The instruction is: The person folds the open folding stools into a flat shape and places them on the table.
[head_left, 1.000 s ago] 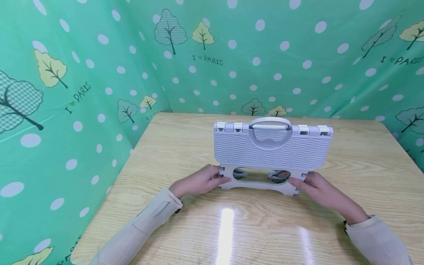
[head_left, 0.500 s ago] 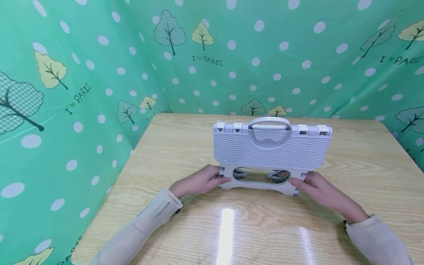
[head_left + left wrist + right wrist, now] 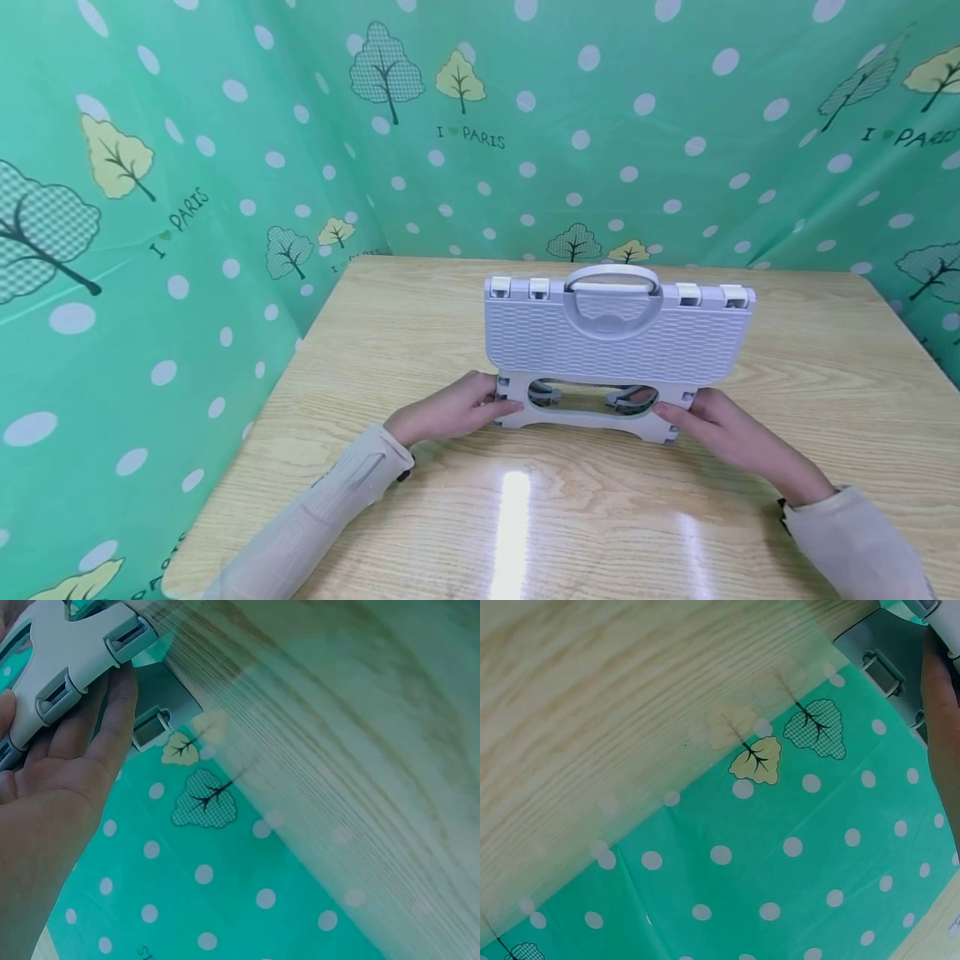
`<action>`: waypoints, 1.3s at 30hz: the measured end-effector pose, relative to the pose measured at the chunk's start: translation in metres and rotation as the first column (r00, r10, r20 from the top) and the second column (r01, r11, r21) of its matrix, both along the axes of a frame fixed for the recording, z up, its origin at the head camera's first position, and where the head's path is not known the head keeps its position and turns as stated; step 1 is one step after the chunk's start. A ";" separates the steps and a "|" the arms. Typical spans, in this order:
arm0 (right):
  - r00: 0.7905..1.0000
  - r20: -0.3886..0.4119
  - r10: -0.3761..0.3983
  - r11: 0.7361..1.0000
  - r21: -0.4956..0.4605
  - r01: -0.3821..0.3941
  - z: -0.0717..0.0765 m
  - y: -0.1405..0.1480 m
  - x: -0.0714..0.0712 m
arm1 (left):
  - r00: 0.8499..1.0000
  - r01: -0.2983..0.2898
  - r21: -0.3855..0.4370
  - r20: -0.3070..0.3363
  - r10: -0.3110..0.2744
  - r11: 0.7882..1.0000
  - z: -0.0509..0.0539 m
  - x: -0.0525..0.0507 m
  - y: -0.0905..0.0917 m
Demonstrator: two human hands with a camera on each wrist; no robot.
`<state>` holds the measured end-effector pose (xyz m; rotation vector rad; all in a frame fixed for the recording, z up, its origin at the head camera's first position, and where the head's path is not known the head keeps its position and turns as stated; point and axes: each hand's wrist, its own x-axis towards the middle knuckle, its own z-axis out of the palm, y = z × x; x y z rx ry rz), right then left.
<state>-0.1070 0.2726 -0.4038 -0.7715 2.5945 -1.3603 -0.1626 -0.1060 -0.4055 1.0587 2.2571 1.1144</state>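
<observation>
A pale grey folding stool (image 3: 525, 337) is held between the left grip (image 3: 468, 407) and the right grip (image 3: 716, 425). Its leg panel (image 3: 585, 419), cut away in the middle, is pinched at one end by the left grip, with the thumb (image 3: 501, 409) laid across the front face and the fingers (image 3: 116, 712) stretched behind it. The opposite end is pinched by the right grip, its thumb pressed near the edge of the cut-out; most of its fingers are hidden by the panel. Above both grips the seat half is tilted up, its face covered by a woven pattern. It is topped by a curved handle (image 3: 613, 271), which is flanked on either side by white hinges (image 3: 689, 295). Whether the stool is touched to the wood-grained surface (image 3: 390, 333) beneath the grips cannot be told. Behind each grip a light sleeve (image 3: 330, 508) is seen, and a bright reflection (image 3: 512, 533) is cast on the surface nearer the body than the grips. Beyond the grips and to their left, the surface is bordered by a green cloth (image 3: 525, 200) printed with white dots, trees and lettering.
</observation>
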 end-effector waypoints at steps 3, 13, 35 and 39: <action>1.000 0.024 -0.001 1.000 -0.001 0.001 0.000 0.001 0.000 | 1.000 0.010 0.007 0.001 -0.010 1.000 -0.001 -0.001 0.000; 1.000 0.002 0.007 1.000 -0.007 -0.007 -0.001 0.000 -0.002 | 1.000 0.016 0.018 0.016 -0.017 1.000 -0.003 -0.003 -0.001; 1.000 0.030 0.000 1.000 -0.003 0.000 -0.002 0.003 -0.003 | 0.998 0.011 0.016 0.055 -0.012 1.000 -0.001 -0.008 -0.003; 0.999 0.037 0.012 1.000 -0.008 -0.012 -0.001 0.004 -0.003 | 0.997 0.009 0.009 0.076 -0.010 1.000 0.001 -0.008 -0.004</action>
